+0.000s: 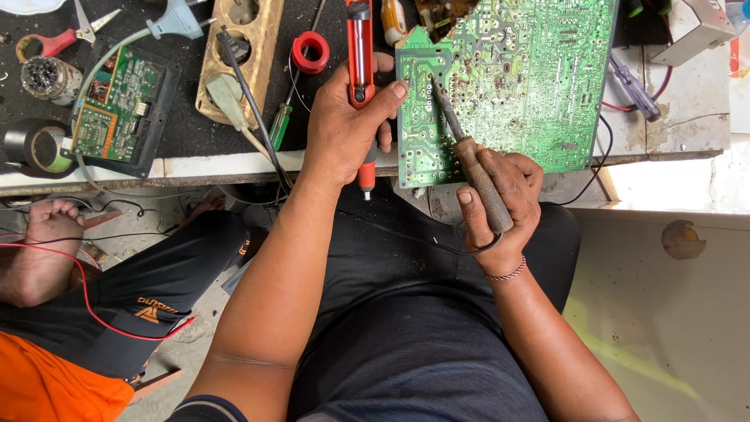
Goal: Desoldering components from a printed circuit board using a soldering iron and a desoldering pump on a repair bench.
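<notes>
Soldering iron (469, 160) gripped in my right hand (500, 207), left hand (348, 117) clutching the red desoldering pump (360, 55); the circuit board (508, 78) overhanging the workbench edge (195, 166) might tip.

- No packages, signs or screens show.
- Only a small orange printed logo (147, 310) sits on the dark trousers of the person at lower left.

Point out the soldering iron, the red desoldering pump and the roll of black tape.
soldering iron (478, 181): head view, on its brown handle in the right hand.
red desoldering pump (359, 47): head view, on its red barrel above the left hand.
roll of black tape (31, 146): head view, on its outer band.
</notes>
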